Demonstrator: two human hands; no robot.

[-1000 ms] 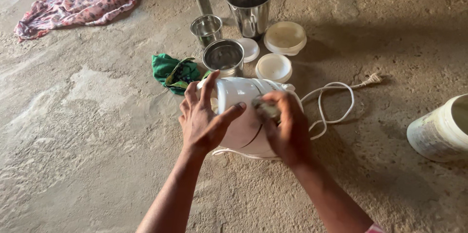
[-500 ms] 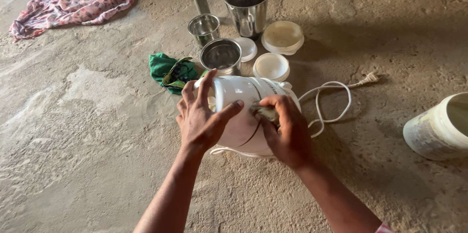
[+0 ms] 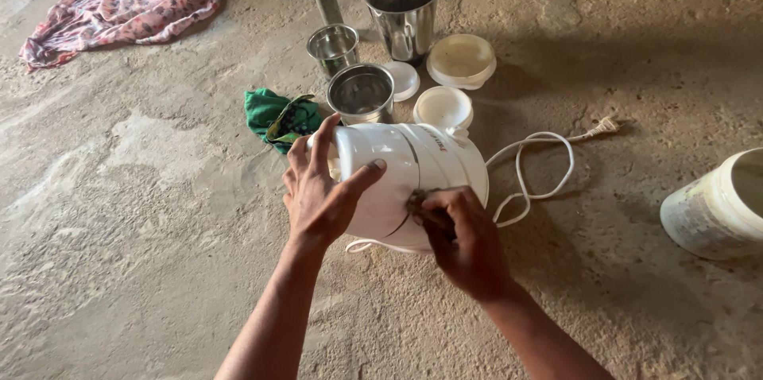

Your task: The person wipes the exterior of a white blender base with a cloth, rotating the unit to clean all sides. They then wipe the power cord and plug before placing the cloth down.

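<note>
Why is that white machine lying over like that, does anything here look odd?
The white mixer base is tipped on its side on the dirt floor, not upright. The left hand steadies it; the right hand presses a small grubby pad against its shell. Its cord trails loose, unplugged. Nothing looks spilled or broken.

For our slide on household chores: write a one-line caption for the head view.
Left hand steadies a white mixer base on the floor while the right hand rubs it with a small pad.

steel jars (image 3: 362,92) and lids (image 3: 443,107) crowding behind, floor (image 3: 143,213) left seemingly open
</note>
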